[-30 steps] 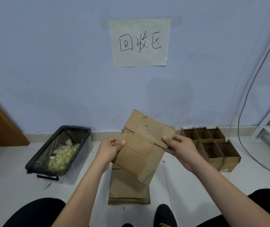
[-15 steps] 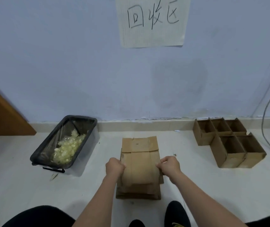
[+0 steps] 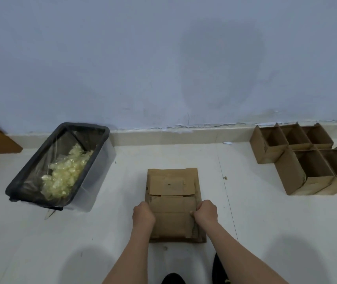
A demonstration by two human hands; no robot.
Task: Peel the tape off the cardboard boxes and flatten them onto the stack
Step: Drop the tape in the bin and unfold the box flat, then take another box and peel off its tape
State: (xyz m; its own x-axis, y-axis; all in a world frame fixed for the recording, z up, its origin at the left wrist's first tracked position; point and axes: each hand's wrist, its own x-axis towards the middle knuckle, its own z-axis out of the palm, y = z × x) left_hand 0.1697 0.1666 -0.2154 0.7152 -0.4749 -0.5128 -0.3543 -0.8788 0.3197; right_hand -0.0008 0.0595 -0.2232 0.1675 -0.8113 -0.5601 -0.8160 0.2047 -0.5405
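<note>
Since the earlier frames we are seeing the flattened box [image 3: 172, 217], previously held up in front of the wall, now lying on top of the stack [image 3: 201, 239] on the floor [image 3: 265, 222], and the paper sign on the wall is no longer showing. In the head view, we are observing the left hand [image 3: 143, 214] sitting at the left edge of the flattened box, fingers curled under and clamped on that edge. The right hand [image 3: 206, 211] is doing the same at the right edge, fingers curled together around the cardboard, thumb tip showing on the top face. The box's far flap is lying flat, pointing toward the wall. To the left, a black bin [image 3: 30, 193] with a clear liner is holding crumpled tape [image 3: 67, 173]. To the right, near the wall, five open boxes [image 3: 306, 158] are standing together, touching one another, well apart from the stack.
</note>
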